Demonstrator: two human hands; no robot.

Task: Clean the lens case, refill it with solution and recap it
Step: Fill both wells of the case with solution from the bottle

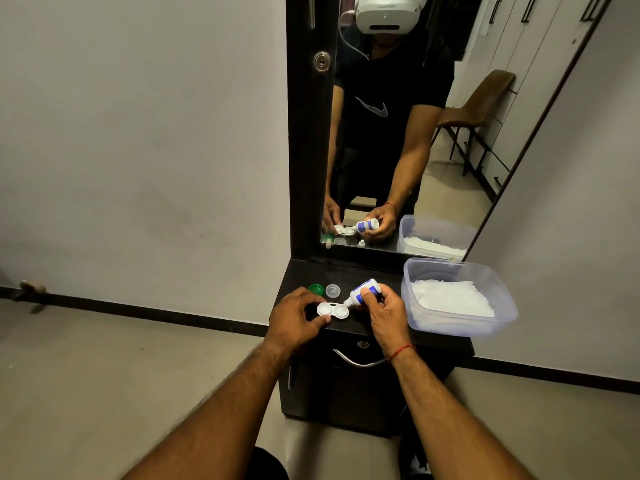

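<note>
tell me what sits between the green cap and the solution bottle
In the head view, a clear cap lies between the green cap and the solution bottle held by the right hand.

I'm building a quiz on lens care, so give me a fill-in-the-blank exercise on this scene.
1. The left hand steadies the lens case while the right hand tilts the solution bottle toward its ____ well.
2. Behind the case lie a clear cap and a ____ cap.
3. The plastic tub holds something ____.
Missing: right; green; white.
</note>
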